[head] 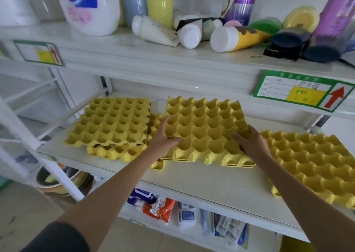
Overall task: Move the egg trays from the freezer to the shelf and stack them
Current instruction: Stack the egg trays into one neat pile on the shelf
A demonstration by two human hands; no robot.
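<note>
1. Two of your hands are on one yellow egg tray at the middle of the white shelf; all its cups are empty.
2. At the shelf's left end lies a left stack of egg trays, the top one skewed over the one beneath so the lower tray's front edge shows.
3. At the right end, the right egg tray lies flat, its near corner reaching past the shelf's front edge.
4. On the upper shelf stand a white detergent jug and tall bottles, with tubes lying on their sides; a green-framed label with a red arrow hangs on its front edge.
5. Below, packets lie on the lower shelf, and a pot sits on the floor to the left.
6. Your left hand grips the middle tray's left near corner, thumb curled over the cups.
7. Your right hand grips its right near corner, fingers curled over the rim.
8. The held tray is tilted, its near edge raised over another tray whose corner shows underneath.
</note>
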